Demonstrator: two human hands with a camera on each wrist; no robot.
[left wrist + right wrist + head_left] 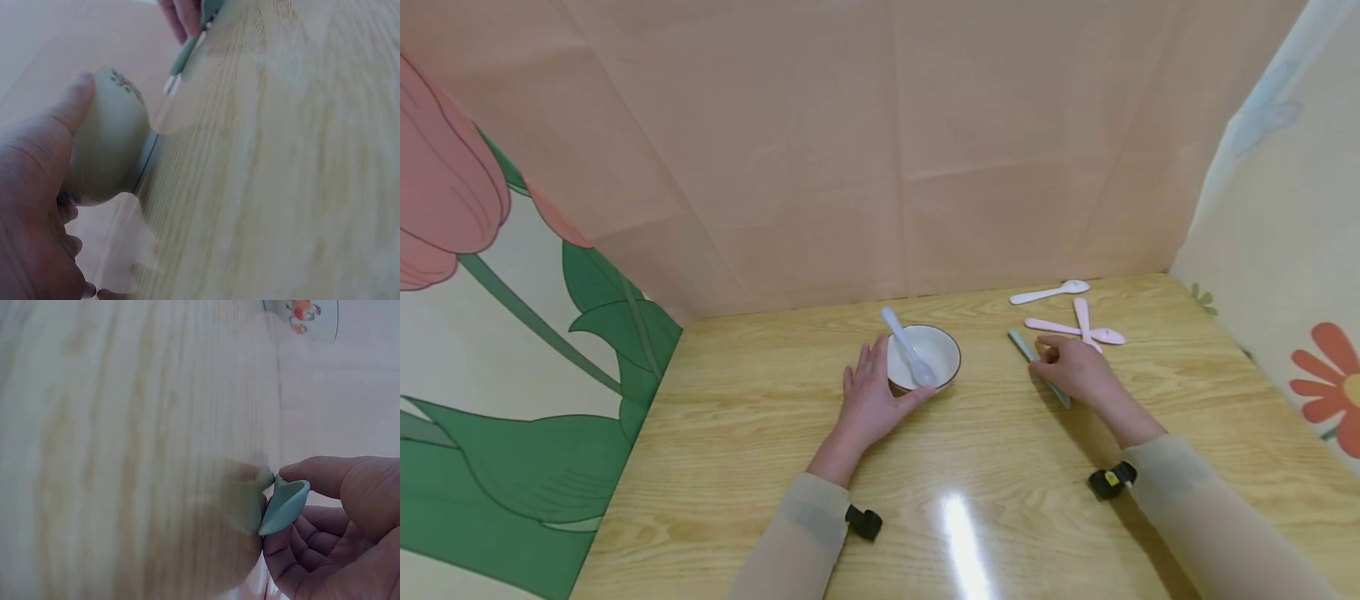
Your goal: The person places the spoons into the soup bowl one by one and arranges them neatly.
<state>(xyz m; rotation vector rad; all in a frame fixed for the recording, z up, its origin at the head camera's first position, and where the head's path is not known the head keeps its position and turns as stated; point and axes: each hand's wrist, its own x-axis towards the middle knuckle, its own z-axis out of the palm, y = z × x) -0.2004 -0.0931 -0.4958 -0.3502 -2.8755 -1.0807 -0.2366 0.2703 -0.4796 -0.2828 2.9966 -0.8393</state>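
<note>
A white bowl (946,357) with a dark rim stands on the table; small printed flowers show on its outside in the left wrist view. My left hand (871,404) holds it, the thumb along the near side and the fingers spread at the left. Inside the bowl leans a pale blue spoon (904,337), its handle jutting over the far rim. To the right, my right hand (1078,371) pinches a green spoon (286,506) between thumb and fingers. That spoon is low over the wood, its scoop end towards me.
Beyond my right hand lie two pink spoons, one (1051,326) crossed by the other (1082,315). A white spoon (1037,296) rests farther back, near the pink backdrop (790,208). Flower-printed sheets (1318,250) stand at both sides of the wooden table (730,433).
</note>
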